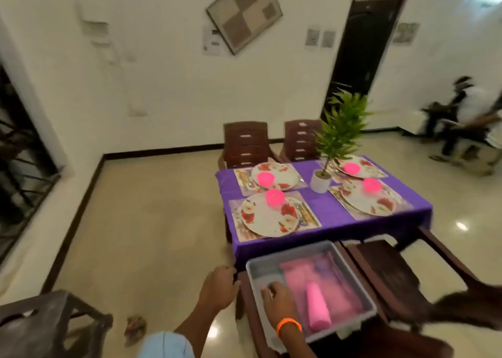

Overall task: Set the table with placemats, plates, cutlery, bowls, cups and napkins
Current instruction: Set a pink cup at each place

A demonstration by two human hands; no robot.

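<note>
While the left hand (218,284) braces the chair arm (240,281), the right hand (277,298) dips into the grey bin (345,260), fingers curled, perhaps fetching napkins (317,279).

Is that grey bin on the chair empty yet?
Not empty. The grey bin holds a pink tumbler lying on its side over blurred pink things. The right hand reaches in.

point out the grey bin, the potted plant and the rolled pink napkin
grey bin (274,260): head view, far left rim
potted plant (321,181): head view, white pot
rolled pink napkin (317,307): head view, mid-roll
</note>
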